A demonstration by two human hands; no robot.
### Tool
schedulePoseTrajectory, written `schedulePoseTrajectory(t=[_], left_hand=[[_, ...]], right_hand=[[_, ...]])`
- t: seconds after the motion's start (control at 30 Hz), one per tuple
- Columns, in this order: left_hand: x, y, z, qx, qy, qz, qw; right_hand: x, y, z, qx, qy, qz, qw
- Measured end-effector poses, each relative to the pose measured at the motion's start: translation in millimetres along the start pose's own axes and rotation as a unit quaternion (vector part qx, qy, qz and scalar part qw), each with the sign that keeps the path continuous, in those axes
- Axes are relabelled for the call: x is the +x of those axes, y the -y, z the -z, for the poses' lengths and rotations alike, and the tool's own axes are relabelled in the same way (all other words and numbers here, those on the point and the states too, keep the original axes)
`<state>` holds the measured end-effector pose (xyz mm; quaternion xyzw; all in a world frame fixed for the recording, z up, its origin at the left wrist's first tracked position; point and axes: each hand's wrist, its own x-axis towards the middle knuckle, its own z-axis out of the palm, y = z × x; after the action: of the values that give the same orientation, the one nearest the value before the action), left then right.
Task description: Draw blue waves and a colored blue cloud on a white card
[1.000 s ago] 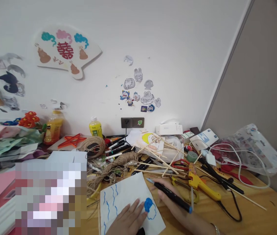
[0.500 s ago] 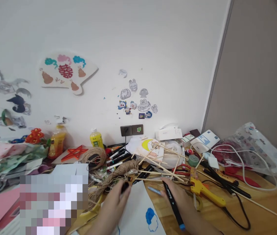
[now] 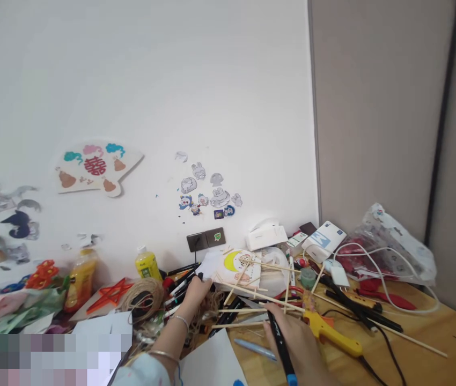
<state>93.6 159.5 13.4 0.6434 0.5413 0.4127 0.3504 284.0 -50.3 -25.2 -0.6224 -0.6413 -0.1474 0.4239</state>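
Observation:
My left hand reaches to the heap of markers at the back of the table. Its fingers are closed round a black marker-like thing, of which only a short dark end shows. In my right hand is a black marker with a blue end pointing down toward me. White paper lies on the table between my arms, a bit of blue drawing at its lower edge. Beside it, near my right fingers, is a light blue pen. Several markers lie left of my left hand.
Thin wooden sticks cross the middle of the table. At right are a yellow glue gun, a white cable and a plastic bag. Twine, a red star and bottles stand or lie at left.
My left hand has moved up and away from over the paper to the marker heap. The right hand still holds the marker. The camera view has tilted up and turned right.

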Motion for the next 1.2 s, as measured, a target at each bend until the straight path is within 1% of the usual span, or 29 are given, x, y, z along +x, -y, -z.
schedulePoseTrajectory(t=[0.13,0.23,0.33,0.47,0.6,0.7,0.8,0.83,0.9,1.0,1.07,1.13,1.2], left_hand=[[0.0,-6.3,-2.9,0.014,0.05,0.056,0.997],[-2.2,-13.5,-4.4,-0.015,0.072,0.06,0.996],[-5.0,-20.0,-1.5,-0.054,0.079,0.049,0.994],[-6.3,-28.8,9.5,-0.095,0.061,0.019,0.993],[-9.6,-38.0,22.7,-0.125,0.02,-0.033,0.991],[-14.8,-43.6,31.8,-0.14,-0.014,-0.073,0.987],[-17.8,-47.7,40.0,-0.146,-0.046,-0.101,0.983],[-17.7,-48.9,42.8,-0.147,-0.057,-0.107,0.982],[-15.9,-50.7,49.0,-0.149,-0.079,-0.118,0.979],[-10.4,-51.0,60.4,-0.155,-0.106,-0.131,0.973],[-5.9,-49.0,68.9,-0.165,-0.126,-0.136,0.969],[-1.8,-45.8,77.4,-0.183,-0.149,-0.139,0.962],[0.9,-42.2,84.5,-0.209,-0.17,-0.143,0.952]], right_hand=[[0.1,3.2,1.0,0.002,0.001,0.011,1.0],[0.6,5.6,2.3,0.018,0.001,0.009,1.0],[-0.2,5.5,-1.0,0.029,0.0,0.01,1.0],[-4.1,0.3,-13.4,0.023,-0.02,0.035,0.999],[-9.1,-3.5,-23.2,0.023,-0.037,0.045,0.998],[-11.3,-1.6,-21.5,0.046,-0.045,0.062,0.996],[-9.6,3.1,-9.3,0.068,-0.058,0.076,0.993],[-7.8,4.6,-3.0,0.073,-0.067,0.069,0.993],[-2.6,6.7,11.8,0.08,-0.11,0.023,0.99],[7.0,4.8,33.9,0.102,-0.165,-0.088,0.977],[11.8,0.3,43.6,0.134,-0.188,-0.141,0.963],[13.5,-4.9,45.9,0.163,-0.199,-0.165,0.952],[11.9,-8.0,41.0,0.172,-0.2,-0.158,0.951]])
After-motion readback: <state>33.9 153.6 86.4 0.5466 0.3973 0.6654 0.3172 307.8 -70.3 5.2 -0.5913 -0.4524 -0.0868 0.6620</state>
